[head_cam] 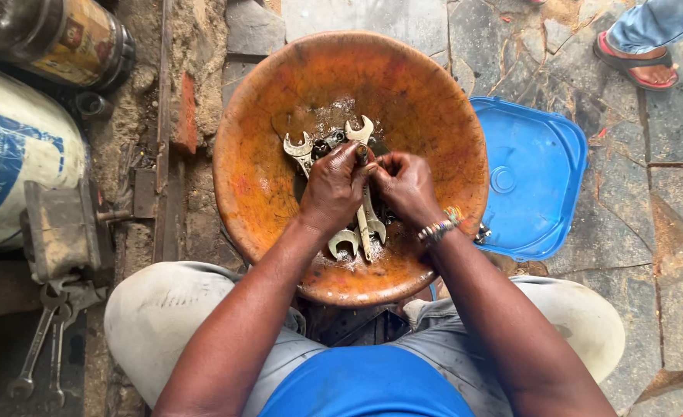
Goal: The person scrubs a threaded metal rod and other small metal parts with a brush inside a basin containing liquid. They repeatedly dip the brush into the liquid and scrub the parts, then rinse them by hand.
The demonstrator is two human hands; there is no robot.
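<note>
We sit over cracked stone paving (666, 208) with a rusty orange basin (264, 185) between our knees, a blue lid (534, 177) just beside it, where our left hand (334, 189) and right hand (405, 185) pinch a small metal part (362, 152) above open-ended wrenches (357, 224) lying in the basin.

A white drum (13, 154) with a blue printed label lay left of the orange basin (264, 185). Above the drum, farther from the basin, a dark cylindrical can (56, 35) on its side bore a yellow-and-red label.
</note>
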